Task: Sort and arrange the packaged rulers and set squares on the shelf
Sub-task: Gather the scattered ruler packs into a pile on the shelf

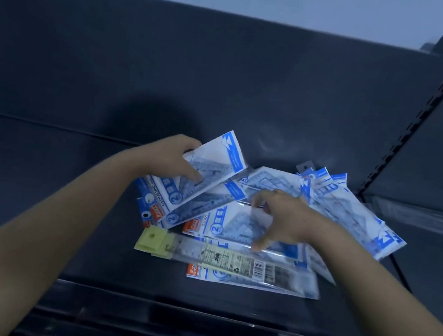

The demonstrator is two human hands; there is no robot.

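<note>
Head view.

- **Left hand:** Your left hand (pixel 178 158) grips a set-square pack (pixel 215 161) by its left edge. The thumb lies across the printed front and the fingers curl behind. The pack is tilted, with its blue-striped end raised toward the back panel (pixel 173 60). Its lower end overlaps other packs just below that hand.
- **Right hand:** Your right hand (pixel 284 220) is spread palm down, fingers apart, and holds nothing. The thumb tip comes down on a pack at its near edge. The fingertips are blurred, so you cannot tell whether they touch the plastic.
- **Stock:** The pile (pixel 351 216) of blue-and-white set-square packs lies loose and overlapping on the dark shelf (pixel 51 200). It runs from under your left hand, beneath your right hand, and on to the right of your right wrist. Packs with orange corners show between the two hands.
- **Ruler:** One ruler pack (pixel 229 261) with a yellow header lies crosswise, just on your side of the right thumb. It is the nearest item to you and rests on top of another set-square pack.
- **Fixture:** A slotted post (pixel 423 117) rises well beyond and to the right of your right hand.
</note>
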